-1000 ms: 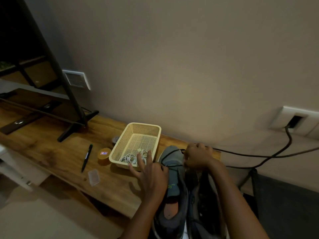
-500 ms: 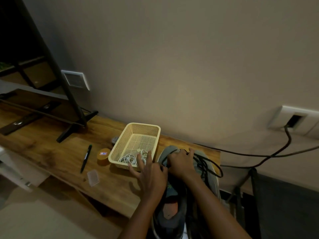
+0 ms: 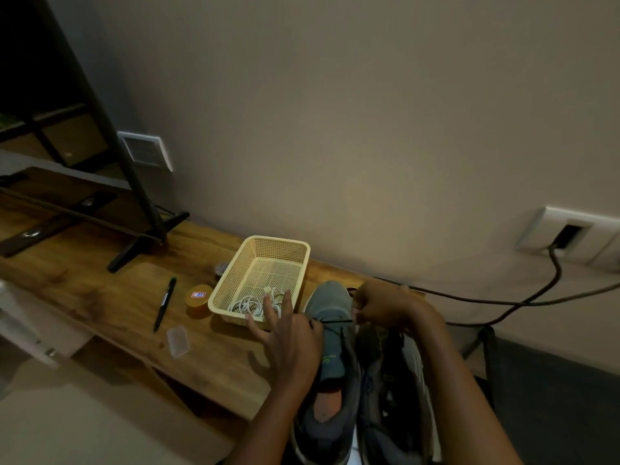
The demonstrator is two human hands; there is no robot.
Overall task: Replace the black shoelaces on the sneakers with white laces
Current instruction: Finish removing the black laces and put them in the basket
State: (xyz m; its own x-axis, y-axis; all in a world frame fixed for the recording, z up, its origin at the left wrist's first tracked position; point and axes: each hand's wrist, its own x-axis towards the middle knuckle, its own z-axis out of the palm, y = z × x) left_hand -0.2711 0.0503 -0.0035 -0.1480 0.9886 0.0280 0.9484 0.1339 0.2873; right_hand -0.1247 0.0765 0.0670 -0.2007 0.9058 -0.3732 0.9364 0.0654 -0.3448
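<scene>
Early days here: right hand [image 3: 385, 308] has its fingers curled round the black lace [image 3: 335, 320], holding it taut across the grey sneaker [image 3: 330, 350] on the desk [image 3: 100, 297]. Left hand [image 3: 288, 333] steadies the shoe, fingers spread flat. White laces [image 3: 251, 303] sit untouched in the basket [image 3: 235, 280].
</scene>
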